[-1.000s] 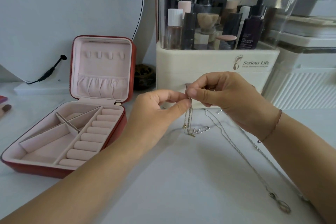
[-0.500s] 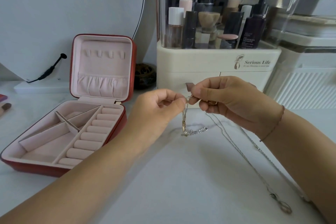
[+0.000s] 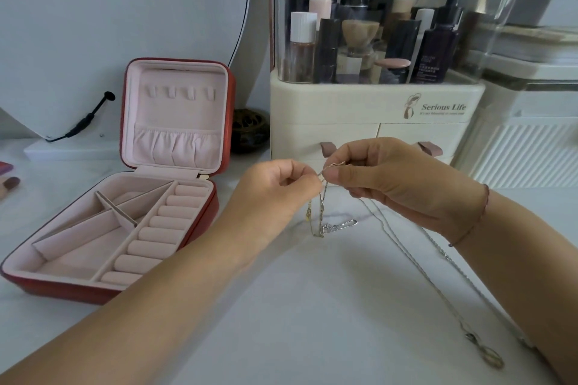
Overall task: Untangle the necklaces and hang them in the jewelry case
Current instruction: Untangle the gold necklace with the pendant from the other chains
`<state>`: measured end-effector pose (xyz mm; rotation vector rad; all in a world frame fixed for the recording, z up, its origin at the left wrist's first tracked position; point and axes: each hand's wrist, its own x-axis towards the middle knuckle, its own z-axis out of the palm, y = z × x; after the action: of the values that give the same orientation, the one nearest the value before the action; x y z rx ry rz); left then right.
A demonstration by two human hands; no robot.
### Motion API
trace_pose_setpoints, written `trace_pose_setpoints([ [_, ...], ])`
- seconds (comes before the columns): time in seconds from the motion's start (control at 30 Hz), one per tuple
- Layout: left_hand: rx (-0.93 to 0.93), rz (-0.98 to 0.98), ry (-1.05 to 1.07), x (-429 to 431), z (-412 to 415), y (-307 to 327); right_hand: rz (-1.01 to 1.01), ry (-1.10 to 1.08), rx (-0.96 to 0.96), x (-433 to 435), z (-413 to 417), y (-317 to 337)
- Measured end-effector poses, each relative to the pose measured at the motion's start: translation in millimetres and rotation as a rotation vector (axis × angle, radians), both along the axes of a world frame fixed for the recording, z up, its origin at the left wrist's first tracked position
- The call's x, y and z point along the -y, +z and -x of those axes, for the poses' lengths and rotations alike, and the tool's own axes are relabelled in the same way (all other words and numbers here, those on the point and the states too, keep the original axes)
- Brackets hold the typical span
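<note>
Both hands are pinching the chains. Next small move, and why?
Probably ease the left hand and right hand slightly apart to open the snag. Both pinch the gold chain at nearly one spot, its lower end looks tangled with a silver chain, and the hooks in the case are bare.

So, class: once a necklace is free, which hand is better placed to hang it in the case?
Probably the left hand: it pinches the chains on the side nearer the open jewelry case and its hooks.
</note>
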<state>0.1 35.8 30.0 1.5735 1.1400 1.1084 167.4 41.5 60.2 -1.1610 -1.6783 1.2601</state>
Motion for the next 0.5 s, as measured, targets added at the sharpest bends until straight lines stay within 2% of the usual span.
trace_pose_setpoints([
  [0.1,0.019,-0.001,0.018,-1.0,0.3,0.2,0.078,0.034,-0.127,-1.0,1.1,-0.4],
  [0.23,0.063,-0.019,0.025,-0.2,1.0,1.6,0.121,0.058,-0.2,-1.7,0.8,-0.6],
  [0.4,0.094,0.017,-0.027,-1.1,0.1,0.0,-0.061,-0.11,0.066,-6.0,0.4,-3.1],
  [0.5,0.122,0.062,-0.075,-2.4,-0.8,-1.3,-0.051,-0.137,0.058,-7.1,-1.5,-3.5],
])
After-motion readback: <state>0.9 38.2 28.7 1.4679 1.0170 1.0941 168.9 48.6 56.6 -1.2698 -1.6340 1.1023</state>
